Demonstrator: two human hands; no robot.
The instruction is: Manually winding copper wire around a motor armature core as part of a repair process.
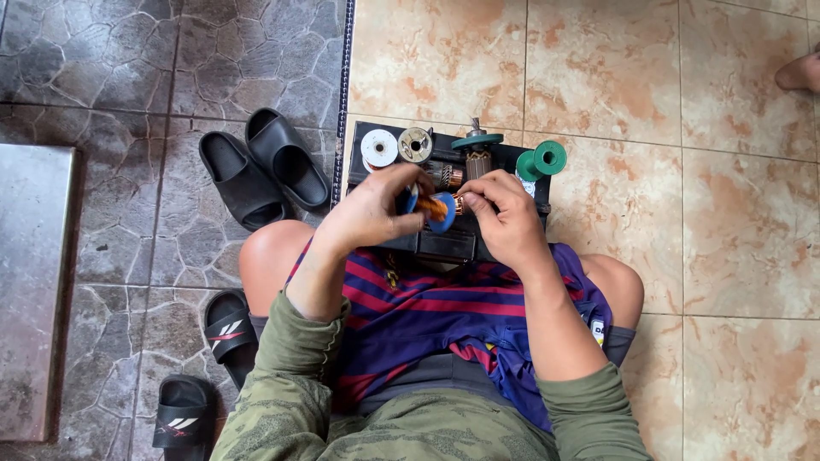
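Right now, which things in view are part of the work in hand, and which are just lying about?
In hand or at the work:
left hand and right hand, both on the blue spool of copper wire
black tray
white spool
grey spool
green spool
motor armature

Lying about:
black slides
black sandals with white marks
metal plate

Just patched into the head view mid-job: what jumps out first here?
At centre, the left hand and right hand meet over a small blue spool wound with copper-coloured wire, pinched between the fingers above a black tray. Along the tray's far edge stand a white spool, a metal spool and a bright green spool. On the dark stone floor to the left lies a pair of black slides.
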